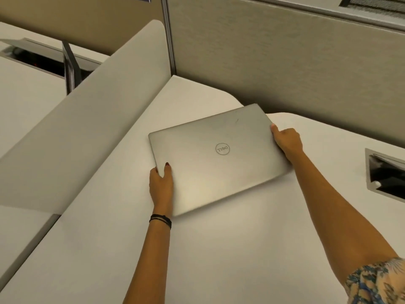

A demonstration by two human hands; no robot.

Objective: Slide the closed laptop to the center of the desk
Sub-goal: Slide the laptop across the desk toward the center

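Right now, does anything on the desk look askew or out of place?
Yes. The closed laptop lies rotated, not square to the desk, and sits far back with its far corner near the partition. The left hand and right hand each have a grip on its edges. No damage is visible.

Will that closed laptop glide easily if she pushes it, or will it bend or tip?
The laptop looks like a rigid flat slab, so it probably won't flex. Lying flat on the smooth desk, it should slide readily and hardly tip. Both the left hand and the right hand grip its edges, suggesting some weight.
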